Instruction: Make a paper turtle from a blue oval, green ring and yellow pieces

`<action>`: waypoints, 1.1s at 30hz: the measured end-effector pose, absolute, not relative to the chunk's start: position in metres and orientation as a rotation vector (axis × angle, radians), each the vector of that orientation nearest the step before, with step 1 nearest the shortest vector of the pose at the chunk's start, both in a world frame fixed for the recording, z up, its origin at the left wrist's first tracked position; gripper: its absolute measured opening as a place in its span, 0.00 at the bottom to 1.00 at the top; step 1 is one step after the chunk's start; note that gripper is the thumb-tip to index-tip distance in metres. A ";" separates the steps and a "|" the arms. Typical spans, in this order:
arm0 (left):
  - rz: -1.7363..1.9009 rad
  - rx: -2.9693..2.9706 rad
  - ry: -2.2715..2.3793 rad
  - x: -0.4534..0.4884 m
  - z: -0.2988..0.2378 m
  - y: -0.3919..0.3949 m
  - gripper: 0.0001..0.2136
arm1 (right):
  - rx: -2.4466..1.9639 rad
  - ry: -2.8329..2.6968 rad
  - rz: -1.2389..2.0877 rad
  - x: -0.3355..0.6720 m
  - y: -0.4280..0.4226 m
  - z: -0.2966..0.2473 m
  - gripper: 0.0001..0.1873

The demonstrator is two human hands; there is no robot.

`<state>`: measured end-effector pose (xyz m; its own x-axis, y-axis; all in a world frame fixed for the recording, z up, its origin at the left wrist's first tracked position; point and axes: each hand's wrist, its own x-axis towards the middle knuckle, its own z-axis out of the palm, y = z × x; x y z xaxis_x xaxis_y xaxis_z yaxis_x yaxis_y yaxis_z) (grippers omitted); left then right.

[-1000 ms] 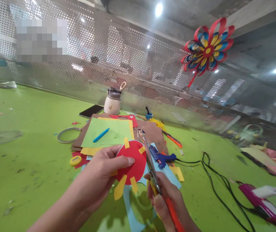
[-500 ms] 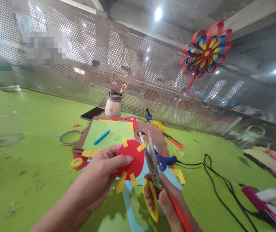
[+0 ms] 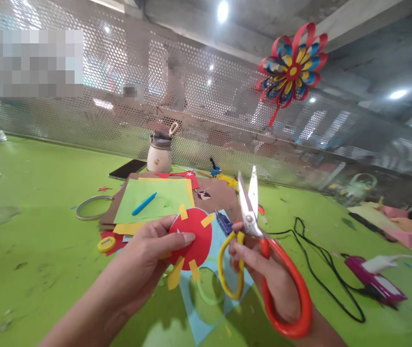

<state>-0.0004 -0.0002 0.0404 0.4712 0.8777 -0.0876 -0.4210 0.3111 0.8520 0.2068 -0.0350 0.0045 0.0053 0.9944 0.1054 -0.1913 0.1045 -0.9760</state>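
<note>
1 head-worn view: looks forward and down, close over green table (image 3: 54, 231), facing perforated screen (image 3: 119, 126).

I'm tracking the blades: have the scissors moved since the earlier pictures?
Yes: the scissors have moved rightward, judged against the blue glue gun, and away from the red disc.

a: what lies around the grip of the left hand (image 3: 155, 246) on the disc (image 3: 199, 246)?
b: right: scissors (image 3: 250, 218), in the right hand (image 3: 280, 279). glue gun (image 3: 223, 222) beyond, between disc and scissors.
a: past the grip?
b: pen (image 3: 144, 204) on sheets (image 3: 171, 195); bottle (image 3: 159, 158) behind those, phone (image 3: 128, 168) at its left. ring (image 3: 80, 207) left of sheets.
</note>
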 end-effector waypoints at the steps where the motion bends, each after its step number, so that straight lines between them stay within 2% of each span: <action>1: 0.906 0.886 0.640 0.000 0.040 -0.001 0.05 | -0.961 -1.140 1.175 0.207 -0.034 0.008 0.18; 6: 0.784 0.907 0.660 0.006 0.037 -0.004 0.09 | -0.906 -1.263 1.116 0.202 -0.032 0.024 0.19; 11: 0.750 0.871 0.661 0.010 0.037 -0.005 0.12 | -0.911 -1.260 1.174 0.195 -0.034 0.025 0.12; 33: 0.747 0.862 0.683 0.015 0.039 -0.010 0.10 | -0.855 -1.157 1.153 0.197 -0.035 0.021 0.09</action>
